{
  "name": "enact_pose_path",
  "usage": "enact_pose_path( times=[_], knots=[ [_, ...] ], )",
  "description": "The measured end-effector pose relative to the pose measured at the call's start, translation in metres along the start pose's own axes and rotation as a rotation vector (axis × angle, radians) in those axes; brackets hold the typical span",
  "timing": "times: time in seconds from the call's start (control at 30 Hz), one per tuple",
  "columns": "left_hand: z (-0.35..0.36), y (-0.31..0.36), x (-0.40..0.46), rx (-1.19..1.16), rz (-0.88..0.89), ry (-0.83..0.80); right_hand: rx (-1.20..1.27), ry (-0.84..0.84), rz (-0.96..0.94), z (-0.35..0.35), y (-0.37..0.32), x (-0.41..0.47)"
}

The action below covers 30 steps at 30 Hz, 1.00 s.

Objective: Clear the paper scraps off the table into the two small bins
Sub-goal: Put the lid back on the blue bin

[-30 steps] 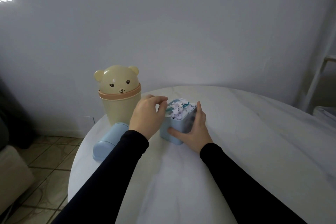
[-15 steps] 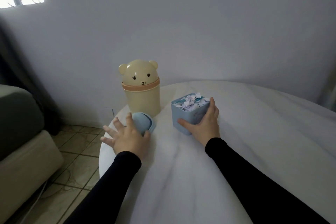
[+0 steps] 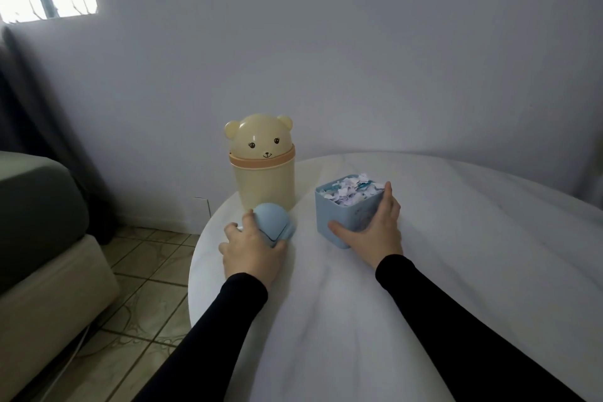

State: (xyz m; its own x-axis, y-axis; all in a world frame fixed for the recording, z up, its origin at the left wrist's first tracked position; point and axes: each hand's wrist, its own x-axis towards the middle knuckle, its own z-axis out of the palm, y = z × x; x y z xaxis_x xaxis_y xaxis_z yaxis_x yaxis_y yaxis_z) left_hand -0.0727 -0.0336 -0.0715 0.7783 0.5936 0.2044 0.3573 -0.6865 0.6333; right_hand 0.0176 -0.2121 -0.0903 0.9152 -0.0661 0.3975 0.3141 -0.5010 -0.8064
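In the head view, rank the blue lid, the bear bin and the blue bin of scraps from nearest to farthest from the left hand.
1. Blue lid: gripped by the left hand.
2. Bear bin: just behind the lid.
3. Blue bin: to the right, held by the right hand.

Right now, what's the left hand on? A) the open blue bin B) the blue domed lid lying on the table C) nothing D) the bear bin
B: the left hand grips the blue domed lid; the right hand holds the open blue bin.
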Motion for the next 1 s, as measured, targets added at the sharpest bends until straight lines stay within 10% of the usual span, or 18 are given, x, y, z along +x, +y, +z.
enact_pose_path(
  times=[0.13,0.37,1.0],
  knots=[
    [-0.004,0.011,0.000,-0.256,0.007,0.045,0.017,-0.004,-0.001,0.000,0.001,0.001],
    [-0.001,0.048,-0.017,-0.535,0.593,0.224,0.044,-0.003,0.015,-0.002,-0.001,0.000],
    [0.041,0.126,0.044,-0.368,0.450,-0.095,-0.003,-0.009,-0.008,-0.001,0.001,0.004]
  ],
)
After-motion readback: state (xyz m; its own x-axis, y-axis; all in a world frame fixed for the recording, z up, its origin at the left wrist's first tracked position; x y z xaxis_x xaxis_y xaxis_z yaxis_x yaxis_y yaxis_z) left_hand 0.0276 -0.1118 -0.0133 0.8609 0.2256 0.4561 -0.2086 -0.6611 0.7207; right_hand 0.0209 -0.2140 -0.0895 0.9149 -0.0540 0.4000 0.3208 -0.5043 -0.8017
